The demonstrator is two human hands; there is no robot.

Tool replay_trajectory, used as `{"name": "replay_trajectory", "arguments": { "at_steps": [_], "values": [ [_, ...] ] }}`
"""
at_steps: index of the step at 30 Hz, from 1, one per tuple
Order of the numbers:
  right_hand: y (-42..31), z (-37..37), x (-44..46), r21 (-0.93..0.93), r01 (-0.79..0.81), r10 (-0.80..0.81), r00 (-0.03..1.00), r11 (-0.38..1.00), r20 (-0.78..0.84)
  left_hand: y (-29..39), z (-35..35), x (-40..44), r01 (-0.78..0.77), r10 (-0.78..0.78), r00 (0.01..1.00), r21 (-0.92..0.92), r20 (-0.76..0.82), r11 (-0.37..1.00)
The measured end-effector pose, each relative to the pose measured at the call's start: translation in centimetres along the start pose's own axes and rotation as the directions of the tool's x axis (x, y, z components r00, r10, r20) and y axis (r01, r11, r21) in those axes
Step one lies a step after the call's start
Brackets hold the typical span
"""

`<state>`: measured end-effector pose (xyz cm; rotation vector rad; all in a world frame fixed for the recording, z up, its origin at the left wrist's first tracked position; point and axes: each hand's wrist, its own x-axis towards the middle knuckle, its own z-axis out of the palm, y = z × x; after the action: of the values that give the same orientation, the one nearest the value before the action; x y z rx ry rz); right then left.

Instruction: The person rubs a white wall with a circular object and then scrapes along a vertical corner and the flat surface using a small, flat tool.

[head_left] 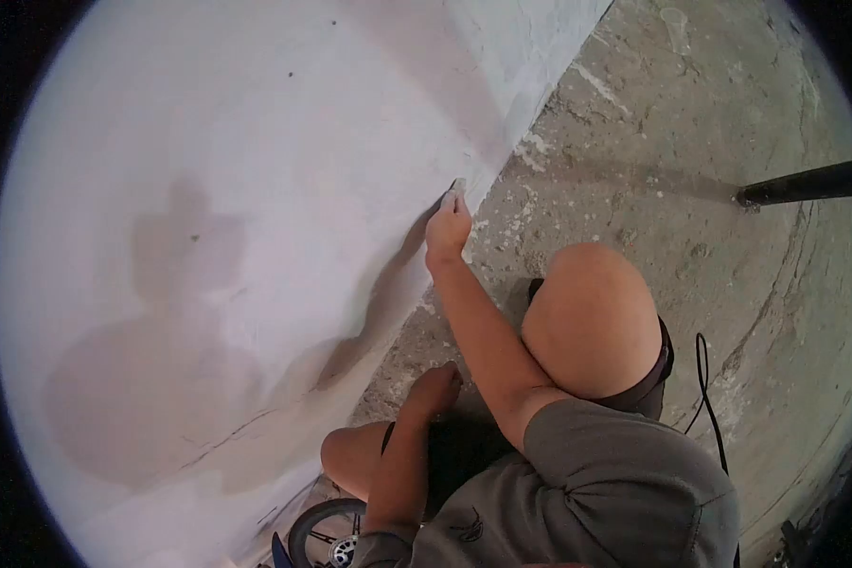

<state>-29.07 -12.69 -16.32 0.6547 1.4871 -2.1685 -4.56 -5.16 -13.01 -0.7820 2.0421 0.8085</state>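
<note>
My right hand (449, 227) reaches out to the low part of a white wall (303, 142), close to where it meets the floor. Its fingers are closed on a small, flat, greyish piece (459, 185) at the wall surface; its exact kind is too small to tell. Nearer my body, my left hand (435, 389) is curled closed between my knees, in shadow, and whatever might be inside it is hidden.
Rough concrete floor (596, 189) with white specks runs along the wall. A dark pole (805, 185) stands at the right, and a black cord loop (701, 364) lies behind my knee. A spoked wheel (324, 535) is at the bottom left. A clear cup (675, 28) lies far off.
</note>
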Motion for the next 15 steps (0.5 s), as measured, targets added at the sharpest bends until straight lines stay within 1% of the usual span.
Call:
{"name": "replay_trajectory", "arguments": {
  "at_steps": [1,3,4,6,7,9,10,12,13,15],
  "values": [
    [-0.2,0.1,-0.9,0.001,0.008,-0.008,1.000,1.000,0.007,0.2,0.1,-0.4,-0.005,0.005,1.000,-0.003,-0.009,1.000],
    [-0.5,0.6,-2.9,-0.084,0.062,-0.061,0.998,0.995,0.005,0.6,-0.1,-1.4,-0.003,0.005,0.999,0.041,-0.053,0.999],
    [-0.6,0.9,-4.1,-0.082,0.074,-0.072,0.997,0.994,0.025,0.6,-0.1,-2.0,-0.005,0.007,0.997,0.034,-0.074,0.999],
    [-0.9,1.3,-6.7,0.044,0.226,-0.228,0.972,0.973,0.059,1.2,-0.4,-4.0,-0.020,0.022,0.995,0.019,-0.097,1.000],
    [-1.1,1.5,-7.9,0.044,0.240,-0.243,0.966,0.970,0.084,1.0,-0.2,-4.8,-0.026,0.026,0.992,0.004,-0.122,1.000],
    [-2.5,1.4,-10.4,0.100,0.250,-0.266,0.936,0.963,0.230,0.8,0.3,-6.5,-0.089,0.089,0.969,0.009,-0.230,0.996],
    [-3.1,1.5,-11.6,0.095,0.267,-0.283,0.925,0.959,0.254,0.7,0.4,-7.5,-0.101,0.096,0.963,-0.009,-0.253,0.995],
    [-4.7,1.8,-14.3,0.126,0.450,-0.465,0.820,0.884,0.333,1.0,-0.1,-10.1,-0.109,0.114,0.950,0.033,-0.290,0.993],
    [-5.5,1.7,-15.9,0.126,0.467,-0.479,0.800,0.875,0.362,1.1,-0.2,-11.6,-0.122,0.119,0.941,0.012,-0.317,0.992],
    [-7.7,1.4,-19.5,0.099,0.678,-0.634,0.612,0.728,0.473,1.6,-0.3,-14.7,-0.132,0.133,0.920,0.029,-0.369,0.991]
  ]
}}
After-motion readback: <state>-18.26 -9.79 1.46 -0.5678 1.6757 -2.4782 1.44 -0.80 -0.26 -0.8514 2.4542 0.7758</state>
